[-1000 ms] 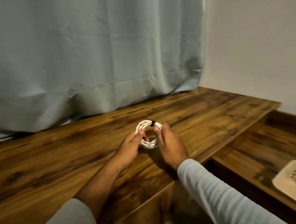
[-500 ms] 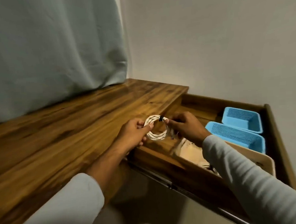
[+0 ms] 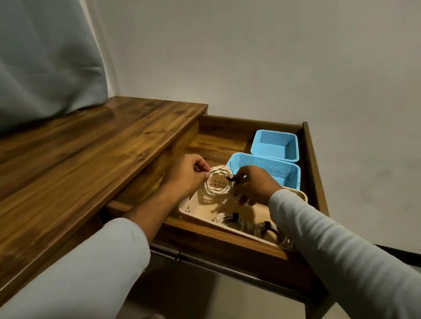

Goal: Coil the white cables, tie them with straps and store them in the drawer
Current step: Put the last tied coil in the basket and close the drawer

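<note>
Both hands are holding the coil (image 3: 215,191) betw. them, just above the cream basket (image 3: 185,209) in the open drawer (image 3: 314,177) — so the drop is lying straight down, not sideways. L hand (image 3: 188,175) is pinching the coil's left edge w/ thumb and curled fingers. R hand (image 3: 253,186) is pinching the black strap (image 3: 231,179) on its right edge. The coil is a ring w/ no real long axis, and its open face is tilting up toward the camera. Neither hand is nearer — both are touching it. Two more tied coils (image 3: 226,218) are lying at the basket's near end, so the free floor is probably sitting approx. under the coil. Two blue baskets (image 3: 274,170) are sitting beyond. The wooden desk top (image 3: 81,155) is running left, w/ curtain (image 3: 26,59) and plain wall (image 3: 271,44) behind.
</note>
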Demonstrator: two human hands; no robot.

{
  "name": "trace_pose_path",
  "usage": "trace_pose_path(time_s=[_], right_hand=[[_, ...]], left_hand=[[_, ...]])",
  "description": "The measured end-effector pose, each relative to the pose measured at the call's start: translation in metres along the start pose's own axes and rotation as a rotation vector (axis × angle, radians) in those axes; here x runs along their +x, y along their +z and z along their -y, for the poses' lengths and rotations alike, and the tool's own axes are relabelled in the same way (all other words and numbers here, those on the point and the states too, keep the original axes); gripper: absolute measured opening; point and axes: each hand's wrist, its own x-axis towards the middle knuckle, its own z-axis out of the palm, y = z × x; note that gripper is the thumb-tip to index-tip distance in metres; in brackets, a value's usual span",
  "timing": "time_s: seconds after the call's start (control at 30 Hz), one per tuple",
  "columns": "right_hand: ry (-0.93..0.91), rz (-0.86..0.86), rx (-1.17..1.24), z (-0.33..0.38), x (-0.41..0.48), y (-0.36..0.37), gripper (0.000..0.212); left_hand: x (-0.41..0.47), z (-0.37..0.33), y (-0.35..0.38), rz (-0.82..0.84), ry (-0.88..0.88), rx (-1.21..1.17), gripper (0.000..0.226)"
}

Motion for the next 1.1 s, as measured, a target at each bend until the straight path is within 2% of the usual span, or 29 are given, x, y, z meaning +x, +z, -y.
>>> trace_pose_path(time_s=[0.27, 0.33, 0.4, 0.57, 0.63, 0.73, 0.9, 1.0, 1.1], right_hand=[[-0.025, 0.021, -0.361, -0.012, 0.005, 0.014, 0.009], [-0.026, 0.035, -0.369, -0.013, 0.006, 0.014, 0.008], [-0.021, 0.054, -0.347, -0.015, 0.006, 0.015, 0.009], [-0.006, 0.153, -0.257, -0.016, 0.008, 0.019, 0.013], [-0.002, 0.2, -0.213, -0.015, 0.005, 0.02, 0.023], [-0.019, 0.245, -0.172, -0.011, -0.001, 0.018, 0.019], [0.03, 0.31, -0.096, -0.012, -0.001, 0.017, 0.033], [0.059, 0.304, -0.091, -0.011, -0.003, 0.015, 0.034], [0.047, 0.227, -0.1, -0.015, 0.001, 0.016, 0.026]], left_hand=[[0.003, 0.009, 0.025, -0.086, 0.114, 0.409, 0.003], [0.005, 0.008, 0.027, -0.12, 0.196, 0.596, 0.006], [0.007, 0.005, 0.028, -0.081, 0.249, 0.761, 0.016], [0.01, 0.008, 0.03, 0.014, 0.352, 1.011, 0.031], [0.009, 0.009, 0.029, 0.024, 0.34, 1.019, 0.032], [0.008, 0.008, 0.026, -0.006, 0.312, 0.947, 0.028], [0.007, 0.01, 0.027, -0.033, 0.29, 0.907, 0.027], [0.008, 0.013, 0.031, 0.002, 0.301, 0.944, 0.03], [0.009, 0.014, 0.035, 0.066, 0.281, 0.968, 0.037]])
